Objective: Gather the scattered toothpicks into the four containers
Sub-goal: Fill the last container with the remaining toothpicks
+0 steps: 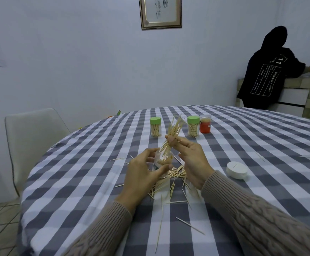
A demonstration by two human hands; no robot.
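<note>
My left hand grips a clear open container standing on the checked table; some toothpicks lie inside it. My right hand pinches a thick bundle of toothpicks, tilted, with its lower ends in the container's mouth. Loose toothpicks lie scattered on the cloth between and below my hands. At the back stand two green-lidded containers holding toothpicks and a red container.
A white round lid lies to the right with one toothpick on it. The round table has a pale chair at its left. A person in a black hoodie stands at a counter far right.
</note>
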